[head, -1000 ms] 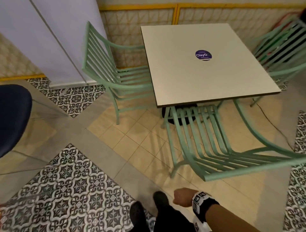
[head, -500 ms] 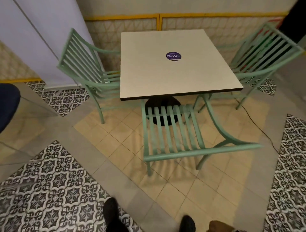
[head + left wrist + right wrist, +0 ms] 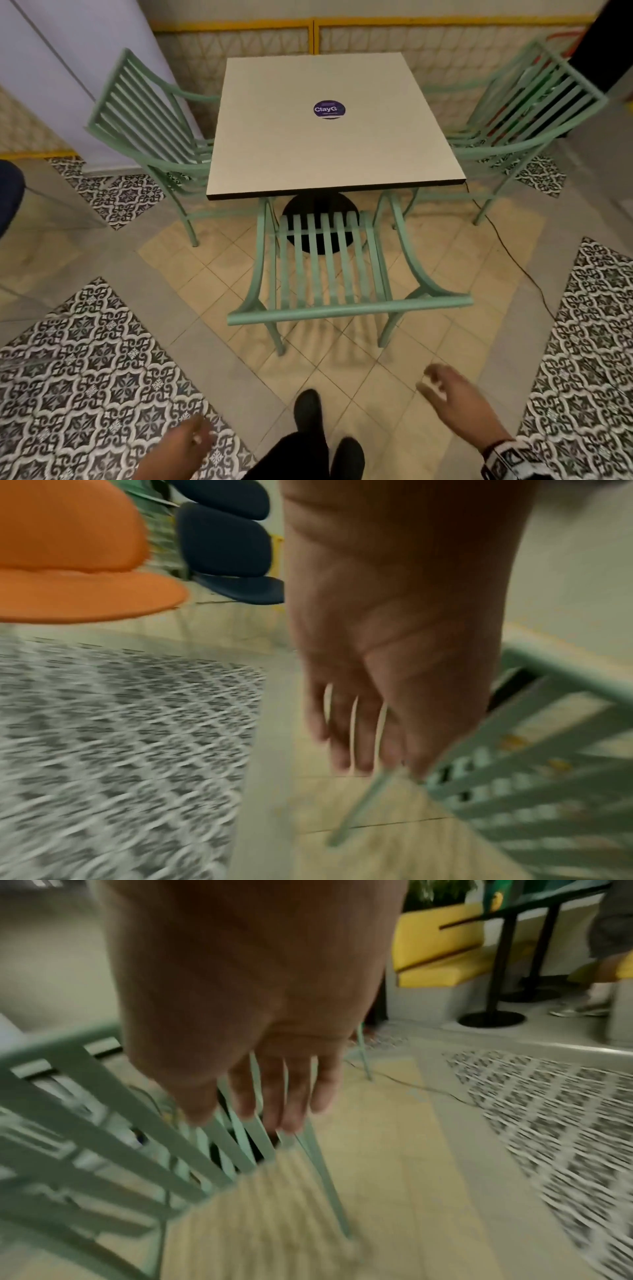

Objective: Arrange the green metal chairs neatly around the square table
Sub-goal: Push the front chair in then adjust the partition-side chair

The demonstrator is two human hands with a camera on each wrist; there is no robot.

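Observation:
A square cream table (image 3: 329, 144) with a purple sticker stands against the tiled wall. Three green metal chairs surround it: the near chair (image 3: 342, 305) faces the table with its back rail towards me, the left chair (image 3: 144, 113) and the right chair (image 3: 534, 102) stand at the sides. My right hand (image 3: 445, 387) hovers open below the near chair's back rail, touching nothing. My left hand (image 3: 191, 442) hangs open low at the left, also empty. In the wrist views the left hand (image 3: 356, 737) and right hand (image 3: 270, 1096) show relaxed fingers near the chair slats (image 3: 103, 1123).
Patterned black-and-white floor tiles (image 3: 85, 394) flank a beige tiled patch. A thin cable (image 3: 513, 260) runs across the floor at the right. A dark blue seat (image 3: 10, 192) sits at the far left. An orange chair (image 3: 75, 555) and a yellow bench (image 3: 441, 947) stand farther off.
My view has swung to face the table squarely, with the near chair now centred. Both hands have come into view, open, below the chair's back rail.

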